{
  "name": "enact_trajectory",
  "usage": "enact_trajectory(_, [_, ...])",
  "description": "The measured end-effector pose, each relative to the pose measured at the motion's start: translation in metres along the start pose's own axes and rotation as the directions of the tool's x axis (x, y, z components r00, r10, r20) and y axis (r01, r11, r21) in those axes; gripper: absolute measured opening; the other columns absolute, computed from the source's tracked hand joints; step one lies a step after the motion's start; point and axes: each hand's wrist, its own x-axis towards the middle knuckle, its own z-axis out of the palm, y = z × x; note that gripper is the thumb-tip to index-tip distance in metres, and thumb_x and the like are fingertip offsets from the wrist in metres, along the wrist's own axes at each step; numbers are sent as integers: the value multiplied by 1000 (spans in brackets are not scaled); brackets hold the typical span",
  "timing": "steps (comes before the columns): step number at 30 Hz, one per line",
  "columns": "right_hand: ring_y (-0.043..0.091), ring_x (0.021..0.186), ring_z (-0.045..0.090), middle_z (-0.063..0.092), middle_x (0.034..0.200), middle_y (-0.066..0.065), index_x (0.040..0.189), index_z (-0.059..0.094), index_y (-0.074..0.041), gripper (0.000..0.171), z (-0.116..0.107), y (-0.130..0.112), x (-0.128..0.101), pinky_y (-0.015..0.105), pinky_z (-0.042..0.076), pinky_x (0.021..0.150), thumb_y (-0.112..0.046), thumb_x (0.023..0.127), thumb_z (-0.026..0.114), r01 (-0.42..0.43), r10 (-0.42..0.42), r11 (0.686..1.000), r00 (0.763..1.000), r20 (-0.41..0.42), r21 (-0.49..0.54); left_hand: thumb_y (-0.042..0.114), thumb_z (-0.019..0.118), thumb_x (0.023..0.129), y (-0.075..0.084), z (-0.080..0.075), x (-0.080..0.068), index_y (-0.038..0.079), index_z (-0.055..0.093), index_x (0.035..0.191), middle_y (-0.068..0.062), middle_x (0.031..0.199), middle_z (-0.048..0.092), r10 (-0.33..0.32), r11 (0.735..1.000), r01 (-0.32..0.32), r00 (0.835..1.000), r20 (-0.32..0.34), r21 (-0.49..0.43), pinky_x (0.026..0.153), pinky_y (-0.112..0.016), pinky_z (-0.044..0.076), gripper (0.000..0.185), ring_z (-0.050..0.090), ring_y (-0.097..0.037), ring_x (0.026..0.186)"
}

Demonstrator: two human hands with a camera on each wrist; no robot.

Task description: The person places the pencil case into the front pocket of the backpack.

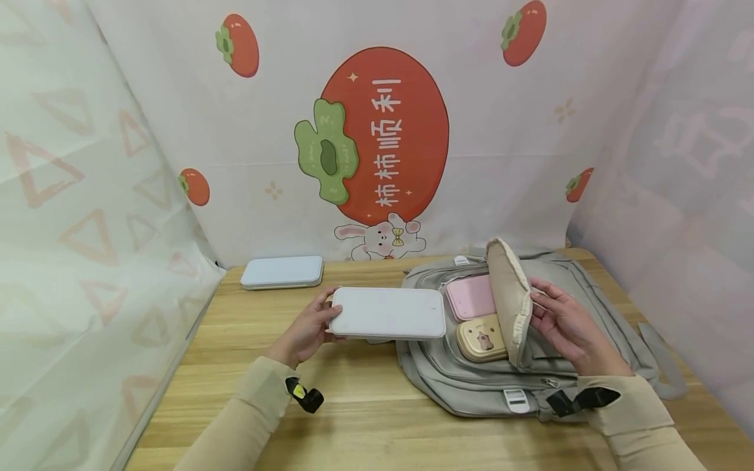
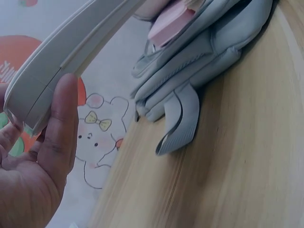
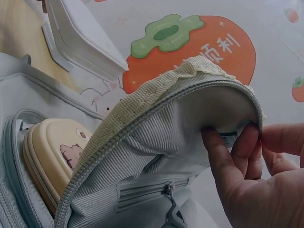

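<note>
My left hand [image 1: 309, 328] grips the left end of a flat white case [image 1: 389, 314], raised above the table just left of the backpack. In the left wrist view the thumb lies along the edge of the case [image 2: 47, 76]. A grey backpack [image 1: 436, 386] lies flat on the right. My right hand [image 1: 562, 320] pinches the edge of its unzipped flap [image 3: 137, 114] and holds it up. Inside the opened pocket are a pink case [image 1: 472, 296] and a cream case [image 1: 483, 339] with a small animal picture. The deeper part of the pocket is hidden by the flap.
A pale blue case [image 1: 281, 272] lies at the table's back left. Behind the wooden table [image 1: 353, 418] hangs a cloth [image 1: 495, 144] printed with persimmons and a rabbit. A loose backpack strap [image 1: 662, 363] trails toward the right edge.
</note>
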Motion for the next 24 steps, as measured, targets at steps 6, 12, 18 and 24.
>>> enact_trajectory(6, [20, 102, 70, 71, 114, 10, 120, 70, -5, 34, -1, 0, 0, 30, 57, 85, 4, 110, 38, 6, -6, 1000, 1000, 12, 8, 10, 45, 110, -1, 14, 6, 8, 25, 161, -14, 121, 48, -14, 1000, 14, 1000, 13, -5, 69, -35, 59, 55, 61, -17, 85])
enact_trajectory(12, [20, 103, 70, 71, 114, 10, 120, 70, -5, 34, -1, 0, 0, 31, 57, 86, 5, 109, 39, 7, -7, 1000, 1000, 18, 16, 10, 46, 109, -3, 25, 9, 10, 29, 159, -14, 119, 48, -22, 1000, 22, 999, 24, 1, 70, -37, 59, 53, 60, -18, 85])
enact_trajectory(18, [20, 103, 70, 71, 114, 10, 120, 70, -5, 34, -1, 0, -1, 31, 57, 85, 5, 110, 38, 1, -2, 1000, 1000, 17, 9, 10, 46, 109, -5, 35, 12, 10, 31, 158, -14, 118, 47, -23, 1000, 23, 999, 40, -8, 70, -38, 59, 51, 60, -18, 85])
enact_trajectory(24, [20, 104, 69, 70, 115, 11, 121, 69, -5, 34, 0, -1, -1, 31, 57, 86, 4, 110, 38, -3, 3, 1000, 1000, 22, 10, 10, 47, 109, -6, 46, 13, 10, 31, 158, -14, 119, 46, -28, 1000, 28, 998, 49, -4, 68, -36, 59, 52, 60, -19, 86])
